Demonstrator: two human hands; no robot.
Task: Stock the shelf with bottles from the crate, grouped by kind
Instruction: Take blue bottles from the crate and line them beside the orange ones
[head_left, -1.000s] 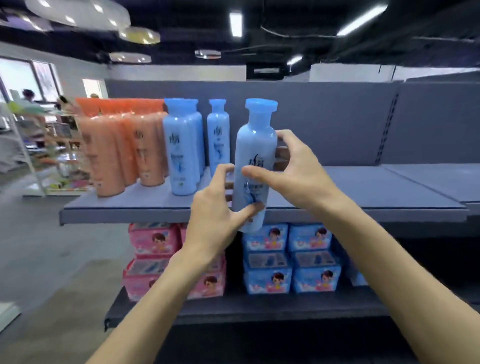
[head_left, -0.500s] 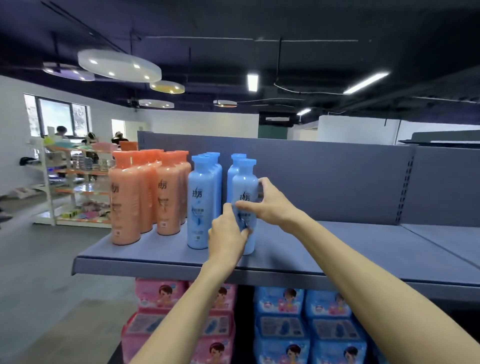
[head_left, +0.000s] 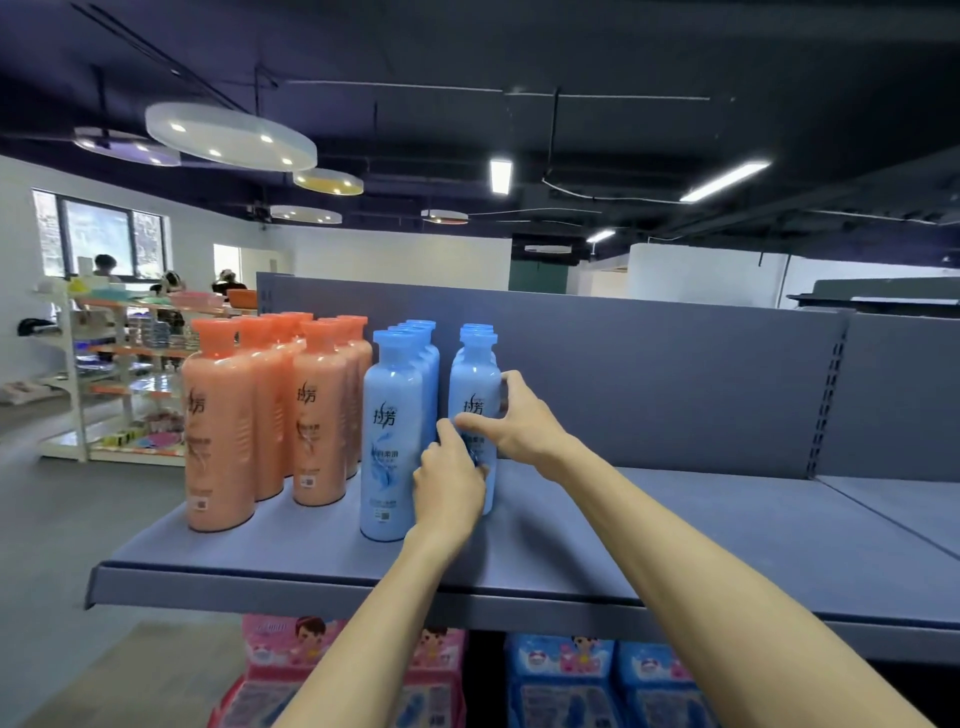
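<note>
A blue bottle (head_left: 474, 379) stands upright, cap up, on the grey shelf (head_left: 675, 545), fronting the right blue row. The right hand (head_left: 519, 421) curls round its middle; the left hand (head_left: 449, 483) grips lower down. Beside it, four blue bottles (head_left: 387, 441) form a row, then about seven orange bottles (head_left: 221, 431).

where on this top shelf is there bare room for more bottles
The shelf lies bare right of the blue bottle that the left hand and right hand grip, out to the slotted upright. A bare strip runs along the front lip. The left end is crowded: orange bottles, then blue rows.
</note>
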